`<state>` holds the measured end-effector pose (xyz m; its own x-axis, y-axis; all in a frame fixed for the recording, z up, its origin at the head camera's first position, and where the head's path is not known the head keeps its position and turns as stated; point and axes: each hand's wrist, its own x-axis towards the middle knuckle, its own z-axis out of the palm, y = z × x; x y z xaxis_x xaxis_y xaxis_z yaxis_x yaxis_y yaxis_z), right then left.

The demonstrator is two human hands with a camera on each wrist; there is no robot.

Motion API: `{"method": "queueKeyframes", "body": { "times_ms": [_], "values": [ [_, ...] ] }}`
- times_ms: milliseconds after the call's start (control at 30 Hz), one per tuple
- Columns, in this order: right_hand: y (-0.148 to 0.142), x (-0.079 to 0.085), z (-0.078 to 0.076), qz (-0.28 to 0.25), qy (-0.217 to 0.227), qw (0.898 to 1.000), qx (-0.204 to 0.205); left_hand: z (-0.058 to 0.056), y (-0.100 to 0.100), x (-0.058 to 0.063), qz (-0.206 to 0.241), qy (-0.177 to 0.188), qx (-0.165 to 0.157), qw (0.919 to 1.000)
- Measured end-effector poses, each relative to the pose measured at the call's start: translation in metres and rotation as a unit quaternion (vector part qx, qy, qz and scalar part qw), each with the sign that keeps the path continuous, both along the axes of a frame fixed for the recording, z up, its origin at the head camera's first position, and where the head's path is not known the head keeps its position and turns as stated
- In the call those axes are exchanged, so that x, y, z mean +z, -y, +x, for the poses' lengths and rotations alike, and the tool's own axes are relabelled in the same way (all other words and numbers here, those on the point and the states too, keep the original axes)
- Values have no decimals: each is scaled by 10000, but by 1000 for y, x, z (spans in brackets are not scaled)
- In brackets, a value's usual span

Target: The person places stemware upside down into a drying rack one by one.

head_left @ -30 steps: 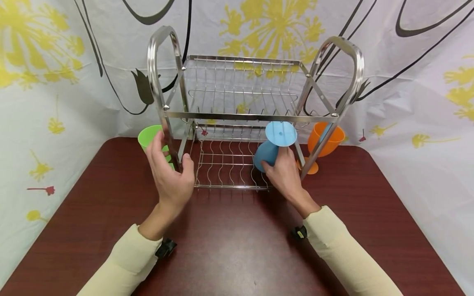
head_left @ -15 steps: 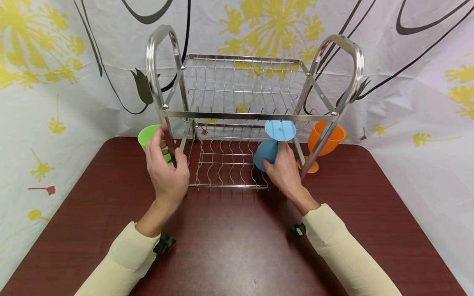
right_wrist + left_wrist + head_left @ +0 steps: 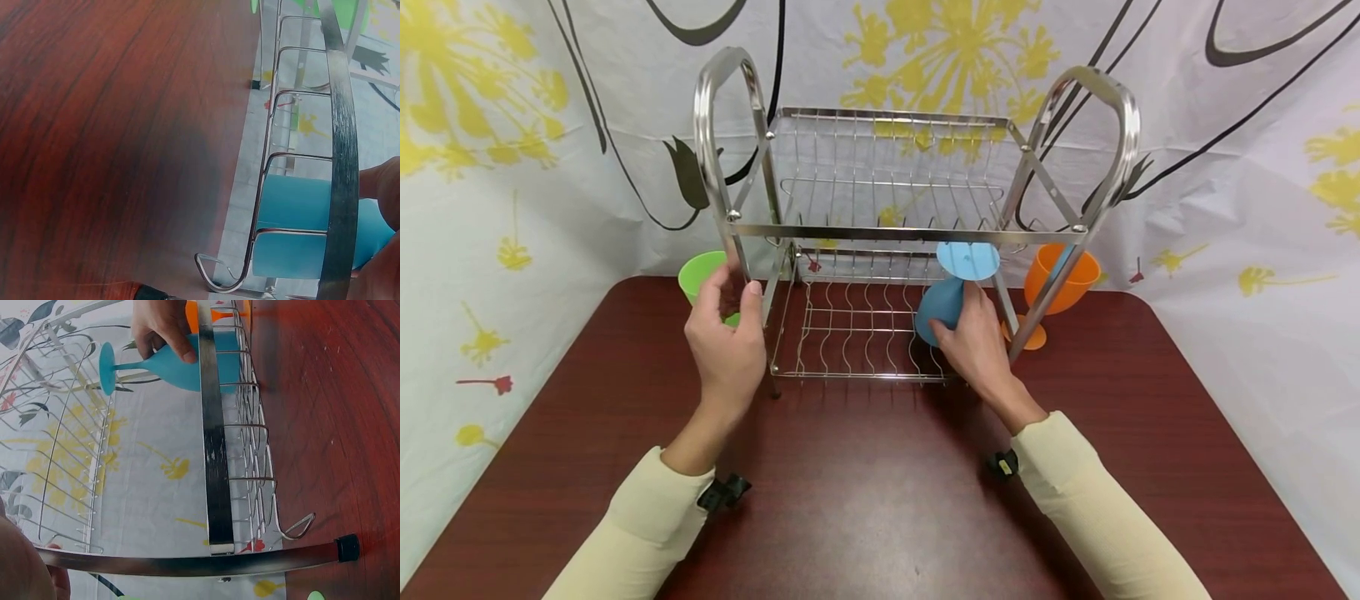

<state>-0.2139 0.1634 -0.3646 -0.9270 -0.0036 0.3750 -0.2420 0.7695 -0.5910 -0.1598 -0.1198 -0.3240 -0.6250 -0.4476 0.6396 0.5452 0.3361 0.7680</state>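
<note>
A blue goblet stands upside down on the right end of the lower tier of a metal dish rack, its round foot up. My right hand holds it near the stem, with the thumb on the bowl. In the left wrist view, the goblet and the right hand are seen through the rack. My left hand grips the rack's left front post, with fingers behind it and the thumb in front. Part of the left hand shows at the left wrist view's edge.
A green cup stands behind my left hand, outside the rack and partly hidden. An orange goblet stands upright beyond the rack's right side. The dark red wooden table meets a patterned sheet at the back and sides.
My left hand has shifted slightly left and its fingers have closed round the rack's left post. The right hand and blue goblet have stayed nearly in place.
</note>
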Motion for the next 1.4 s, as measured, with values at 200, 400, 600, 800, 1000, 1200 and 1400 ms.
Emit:
{"method": "queueKeyframes", "body": {
  "times_ms": [200,400,600,800,1000,1200,1400],
  "values": [
    [0,2,-2,-54,104,9999,-13,0,5,1,-113,143,-207,9996],
    [0,1,-4,-88,107,9999,-47,-2,7,1,-97,178,-365,9991],
    [0,1,-5,-66,190,9998,-54,0,8,3,-80,251,-470,9985],
    [-1,-1,-6,-55,242,9997,-39,-1,9,1,-254,217,-376,9987],
    [-1,-1,-6,-29,264,9996,-73,-3,11,-1,-455,153,-254,9985],
    [-1,-1,-5,-26,283,9996,-84,-5,12,-3,-449,207,-239,9985],
    [0,1,-5,-39,365,9993,-88,-7,13,-4,-506,259,-207,9982]
  ]
}}
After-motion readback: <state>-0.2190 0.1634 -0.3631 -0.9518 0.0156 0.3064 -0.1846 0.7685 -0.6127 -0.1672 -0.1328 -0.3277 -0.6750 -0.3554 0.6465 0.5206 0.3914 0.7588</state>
